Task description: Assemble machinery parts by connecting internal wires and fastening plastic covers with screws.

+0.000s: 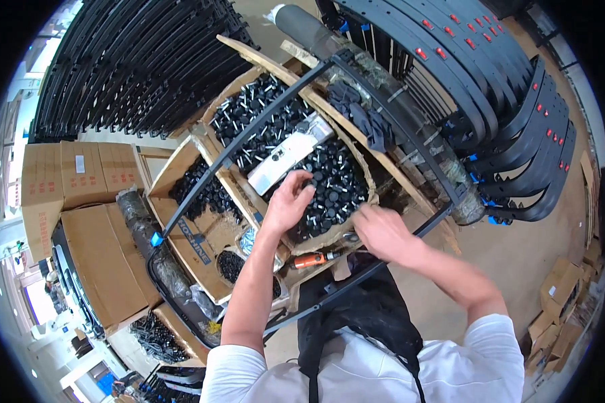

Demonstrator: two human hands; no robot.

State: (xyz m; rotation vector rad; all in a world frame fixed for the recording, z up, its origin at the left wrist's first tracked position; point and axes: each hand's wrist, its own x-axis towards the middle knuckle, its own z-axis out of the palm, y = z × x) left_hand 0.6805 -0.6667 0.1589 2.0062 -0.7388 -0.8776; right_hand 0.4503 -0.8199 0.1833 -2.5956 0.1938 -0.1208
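Note:
My left hand (291, 201) is over a bin of black round-headed bolts (329, 191), its fingers curled with the thumb near the fingertips. Anything between them is too small to make out. Beside it, a white flat box (286, 158) lies across the bolts. At the bin's right edge is my right hand (383, 232), smeared by motion, so its grip cannot be read. A black metal frame (396, 107) rests over the bins around both hands, with a blue piece at its left corner. An orange-bodied tool (309, 260) lies just below the bin.
Wooden dividers (222, 178) and a plank (383, 158) edge the bins. Plastic-wrapped rolls (141, 221) flank them. Cardboard boxes (104, 252) stand at left. Black slatted parts (128, 74) are stacked at far left, and curved black panels (444, 50) at far right.

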